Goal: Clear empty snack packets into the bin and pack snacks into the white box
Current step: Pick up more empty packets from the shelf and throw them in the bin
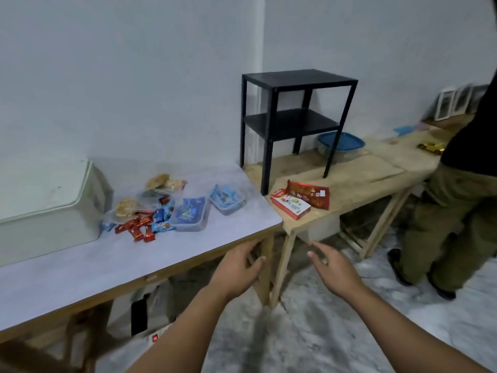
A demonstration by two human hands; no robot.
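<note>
Head view: a closed white box (45, 200) is seen at the counter's (80, 267) left end, with red and blue snack packets (146, 224) heaped just beside it. Left hand (236, 267) and right hand (336, 270) are held empty, fingers released, before the counter edge.

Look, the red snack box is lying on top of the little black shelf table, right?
Not quite. The head view shows the red snack box lying on the wooden table, beside the black shelf table's front leg, not on top of it.
</note>
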